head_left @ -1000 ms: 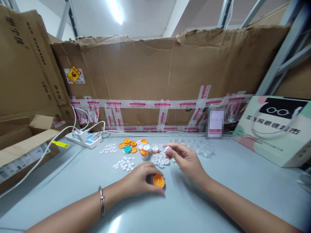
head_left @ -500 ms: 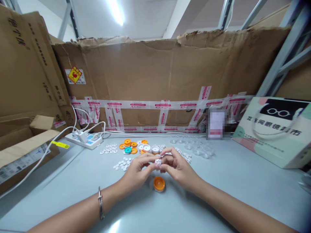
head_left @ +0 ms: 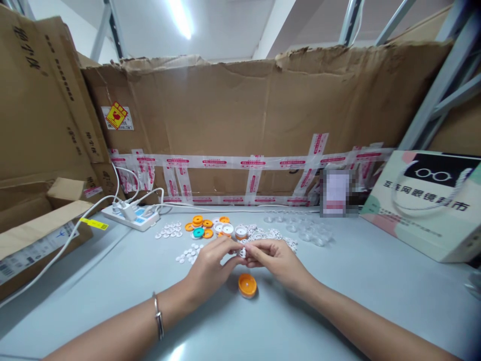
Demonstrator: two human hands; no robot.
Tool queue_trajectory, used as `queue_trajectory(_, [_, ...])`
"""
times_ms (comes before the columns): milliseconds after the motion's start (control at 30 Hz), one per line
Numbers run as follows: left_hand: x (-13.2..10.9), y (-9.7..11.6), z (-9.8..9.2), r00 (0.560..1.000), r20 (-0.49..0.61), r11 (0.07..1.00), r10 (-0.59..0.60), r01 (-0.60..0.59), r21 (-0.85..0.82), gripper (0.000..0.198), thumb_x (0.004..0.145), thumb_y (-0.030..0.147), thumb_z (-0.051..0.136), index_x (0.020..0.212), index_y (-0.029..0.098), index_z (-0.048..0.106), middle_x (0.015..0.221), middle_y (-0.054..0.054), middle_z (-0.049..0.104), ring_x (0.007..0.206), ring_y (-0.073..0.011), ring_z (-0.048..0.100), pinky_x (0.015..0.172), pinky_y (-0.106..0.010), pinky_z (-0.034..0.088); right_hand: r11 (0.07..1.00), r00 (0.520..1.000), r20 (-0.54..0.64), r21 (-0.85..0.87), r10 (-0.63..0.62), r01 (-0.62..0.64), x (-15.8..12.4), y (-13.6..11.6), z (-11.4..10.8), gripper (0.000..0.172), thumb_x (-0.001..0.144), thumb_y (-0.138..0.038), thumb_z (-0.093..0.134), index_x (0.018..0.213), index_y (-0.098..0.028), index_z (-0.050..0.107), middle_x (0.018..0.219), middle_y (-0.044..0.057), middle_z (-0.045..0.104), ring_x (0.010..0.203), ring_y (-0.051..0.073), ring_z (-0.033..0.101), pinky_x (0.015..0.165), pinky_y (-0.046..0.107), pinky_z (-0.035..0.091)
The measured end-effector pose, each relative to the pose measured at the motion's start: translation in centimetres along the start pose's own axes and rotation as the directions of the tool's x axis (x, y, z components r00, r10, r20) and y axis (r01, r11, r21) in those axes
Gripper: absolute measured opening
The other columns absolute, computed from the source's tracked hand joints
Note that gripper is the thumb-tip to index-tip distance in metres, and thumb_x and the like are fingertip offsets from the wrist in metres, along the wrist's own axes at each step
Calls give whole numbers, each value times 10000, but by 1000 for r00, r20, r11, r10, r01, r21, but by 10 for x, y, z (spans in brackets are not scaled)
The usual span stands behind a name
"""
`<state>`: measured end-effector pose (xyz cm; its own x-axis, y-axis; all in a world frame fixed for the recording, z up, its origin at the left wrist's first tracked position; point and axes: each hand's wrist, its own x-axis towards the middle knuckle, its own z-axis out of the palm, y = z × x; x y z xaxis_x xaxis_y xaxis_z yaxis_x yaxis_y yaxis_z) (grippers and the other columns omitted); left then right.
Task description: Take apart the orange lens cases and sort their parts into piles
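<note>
Between the fingertips of both hands is a small white openwork plastic piece (head_left: 242, 253). My left hand (head_left: 215, 261) pinches it from the left, thumb below and forefinger above. From the other side my right hand (head_left: 276, 258) grips it with thumb and fingers, covering part of it. Just below the hands an orange round cup (head_left: 247, 285) with a paler base sits on the table. Behind the hands lie white patterned pieces (head_left: 276, 234) and white round cups (head_left: 227, 229). Small white discs (head_left: 190, 253) are scattered left of my left hand.
Orange and teal round parts (head_left: 198, 232) cluster at the back, with more white discs (head_left: 169, 230) beside them. Clear plastic domes (head_left: 315, 233) lie back right. A power strip (head_left: 131, 216) with cables stands left, near an open carton (head_left: 41, 240). A printed bag (head_left: 421, 205) stands right.
The white piece has been turned between the fingertips. My right hand's raised fingers have come down and closed in around it. The orange cup stays put.
</note>
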<state>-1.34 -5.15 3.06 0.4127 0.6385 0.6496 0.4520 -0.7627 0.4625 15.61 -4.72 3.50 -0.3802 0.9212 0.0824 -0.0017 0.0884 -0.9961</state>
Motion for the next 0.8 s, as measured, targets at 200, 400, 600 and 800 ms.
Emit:
queue_trajectory(200, [-1,-1,2,995,12,989,101,-101,109,98,817,150,513,833,157,609,725,-35,625,676,-132,571,624,-247,463,999,1000,15,-38,-10,11,0,1,1,324,712,-465,594,804,-177,712,679,16,665,688,148,623,720,301,518])
queue_trajectory(400, [-3,0,6,990,36,970,139,-143,195,116,818,120,476,821,155,586,719,-41,614,669,-139,564,614,-251,461,991,996,-38,-111,-80,75,-4,1,5,235,719,-364,577,718,-169,710,614,11,647,622,152,610,640,283,509])
queue_trajectory(600, [-5,2,8,989,24,958,149,-150,245,105,815,128,462,788,163,557,689,-32,590,654,-142,548,592,-245,450,994,993,-92,-82,-77,70,-4,2,7,178,680,-306,589,672,-169,703,580,-1,643,585,151,605,607,280,506])
queue_trajectory(800, [-3,1,7,992,19,976,127,-129,176,59,819,176,502,817,164,560,731,-38,599,690,-146,563,626,-249,461,989,987,-115,107,112,-100,2,6,4,146,600,-291,662,622,-146,670,531,-10,624,518,113,582,563,242,486])
